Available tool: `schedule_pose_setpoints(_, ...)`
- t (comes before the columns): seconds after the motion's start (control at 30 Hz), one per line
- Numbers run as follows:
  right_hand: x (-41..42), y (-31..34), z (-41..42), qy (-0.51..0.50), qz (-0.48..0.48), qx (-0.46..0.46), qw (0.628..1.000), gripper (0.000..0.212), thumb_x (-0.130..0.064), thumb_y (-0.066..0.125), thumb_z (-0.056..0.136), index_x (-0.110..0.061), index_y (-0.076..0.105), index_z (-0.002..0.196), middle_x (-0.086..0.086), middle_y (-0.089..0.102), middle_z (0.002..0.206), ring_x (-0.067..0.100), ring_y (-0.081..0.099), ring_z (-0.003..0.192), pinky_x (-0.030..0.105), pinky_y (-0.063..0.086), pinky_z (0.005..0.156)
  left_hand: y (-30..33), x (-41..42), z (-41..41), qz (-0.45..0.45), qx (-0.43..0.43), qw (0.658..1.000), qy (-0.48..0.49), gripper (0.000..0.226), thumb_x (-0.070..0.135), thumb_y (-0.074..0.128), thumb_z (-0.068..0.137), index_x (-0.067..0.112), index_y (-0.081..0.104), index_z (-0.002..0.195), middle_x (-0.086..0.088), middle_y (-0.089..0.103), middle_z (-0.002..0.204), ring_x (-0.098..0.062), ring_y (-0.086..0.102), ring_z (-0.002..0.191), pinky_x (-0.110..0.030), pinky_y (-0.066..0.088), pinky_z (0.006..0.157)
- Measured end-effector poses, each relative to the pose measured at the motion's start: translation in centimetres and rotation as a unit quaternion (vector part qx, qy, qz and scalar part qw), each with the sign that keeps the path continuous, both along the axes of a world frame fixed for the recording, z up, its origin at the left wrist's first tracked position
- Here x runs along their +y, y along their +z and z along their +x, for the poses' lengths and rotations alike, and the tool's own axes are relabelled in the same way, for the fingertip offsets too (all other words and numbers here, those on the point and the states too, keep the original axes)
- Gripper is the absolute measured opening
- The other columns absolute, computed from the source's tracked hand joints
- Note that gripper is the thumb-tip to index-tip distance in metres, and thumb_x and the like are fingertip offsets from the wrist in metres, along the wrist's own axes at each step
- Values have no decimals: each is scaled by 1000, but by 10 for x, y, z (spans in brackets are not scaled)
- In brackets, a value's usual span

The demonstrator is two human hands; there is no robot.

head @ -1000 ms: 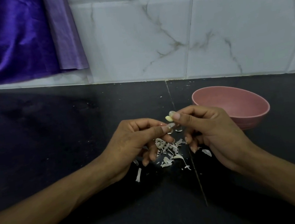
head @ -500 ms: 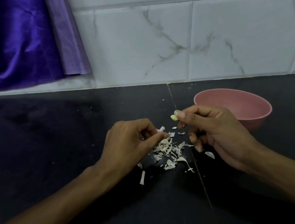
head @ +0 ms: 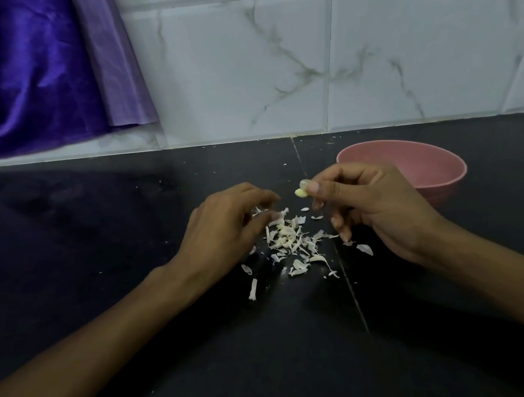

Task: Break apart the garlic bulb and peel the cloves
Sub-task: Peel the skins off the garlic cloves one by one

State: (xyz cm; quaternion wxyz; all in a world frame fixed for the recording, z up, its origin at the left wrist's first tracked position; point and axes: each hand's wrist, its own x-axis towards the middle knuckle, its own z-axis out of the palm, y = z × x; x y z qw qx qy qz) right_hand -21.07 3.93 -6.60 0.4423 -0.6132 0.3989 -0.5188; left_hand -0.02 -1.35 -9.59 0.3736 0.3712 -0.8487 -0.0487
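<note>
Head view looks down on a small yellowish garlic clove [head: 300,192], pinched between the thumb and forefinger of the right hand [head: 376,205] and held up off the counter, just in front of the near rim of a pink bowl [head: 431,164]. The other fingers of that hand curl loosely downward. Below and to the left of the clove lies a scattered heap of pale garlic skins [head: 290,244], spread across a seam in the worktop. The left hand [head: 225,233] hovers at the left edge of that heap with its fingers bent and drawn toward one another; its fingertips are blurred, so I cannot tell whether they grip a scrap of skin.

Everything rests on a black stone counter [head: 91,242], glossy and speckled with tiny white crumbs near the back edge. Behind it rises a wall of white marble-patterned tiles [head: 235,67] with grey veins. A purple satin cloth [head: 11,75] hangs at upper left, reaching down to the counter's back edge. No writing or brand mark is legible anywhere.
</note>
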Motion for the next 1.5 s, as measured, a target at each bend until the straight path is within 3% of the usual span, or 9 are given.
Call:
schedule_pose_setpoints(0.13, -1, -6, 0, -11, -39, 76, 996, 13, -20, 75, 81, -7, 74, 81, 2, 65, 66, 14, 50, 47, 25, 46, 40, 3, 1, -2, 4, -30, 999, 42, 61, 71, 42, 86, 19, 72, 77, 11, 66, 79, -6, 61, 68, -39, 53, 61)
schedule_pose_setpoints(0.33, -3, -7, 2, -35, -59, 132, 989, 12, -14, 76, 82, -4, 73, 85, -2, 65, 61, 12, 53, 45, 25, 49, 39, 1, -2, 0, -2, -7, 1000, 26, 20, 28, 58, 95, 23, 69, 111, 10, 68, 99, -9, 61, 85, -44, 54, 76)
schedule_pose_setpoints(0.53, 3, 1, 2, -37, -87, 158, 983, 10, -15, 76, 83, -6, 73, 87, -5, 63, 55, 11, 55, 45, 27, 51, 40, 3, 7, -3, -11, -14, 1000, 16, 19, 25, 64, 93, 23, 67, 112, 18, 60, 96, -7, 62, 84, -40, 54, 75)
schedule_pose_setpoints(0.6, 10, 1, -1, -37, -87, 157, 983, 9, -16, 76, 82, -7, 72, 84, -2, 64, 59, 13, 57, 46, 27, 51, 40, 6, 11, -4, -27, -11, 999, 15, 17, 35, 63, 92, 22, 68, 102, 17, 61, 91, -7, 61, 78, -39, 54, 70)
schedule_pose_setpoints(0.77, 36, 0, -23, -66, -120, 223, 965, 17, -28, 76, 81, -11, 74, 81, 3, 66, 58, 13, 58, 47, 32, 53, 41, 15, 16, -14, -75, -26, 996, 33, 56, 65, 44, 90, 20, 65, 65, 9, 62, 67, -5, 57, 59, -31, 49, 53)
schedule_pose_setpoints(0.97, 52, 27, -75, -189, -164, 272, 929, 17, -33, 77, 80, -17, 73, 75, -1, 62, 51, 26, 59, 44, 29, 47, 39, 37, 27, -44, -88, -75, 992, -50, 36, 45, 45, 94, 21, 71, 99, 11, 67, 91, -12, 63, 78, -36, 52, 63)
schedule_pose_setpoints(1.13, 42, 44, -102, -274, -179, 286, 901, 10, -26, 76, 83, -17, 75, 80, -9, 65, 57, 15, 61, 47, 31, 48, 37, 54, 20, -78, -107, -126, 985, -47, 25, 26, 53, 99, 20, 62, 121, 6, 63, 119, -16, 61, 103, -36, 50, 77)
schedule_pose_setpoints(1.33, 29, 42, -111, -280, -156, 353, 879, 16, -12, 68, 92, -10, 75, 106, -34, 58, 53, 3, 55, 39, 15, 41, 37, 55, 6, -91, -68, -116, 988, -77, 29, 16, 56, 97, 12, 59, 125, -4, 60, 124, -21, 60, 109, -37, 47, 93)
schedule_pose_setpoints(1.5, 44, 42, -108, -281, -161, 324, 889, 12, -13, 68, 92, -14, 75, 100, -33, 60, 57, 5, 55, 40, 18, 44, 39, 54, 3, -66, -49, -108, 989, -84, 29, 19, 62, 95, 13, 61, 123, -2, 63, 121, -17, 58, 111, -25, 42, 94)
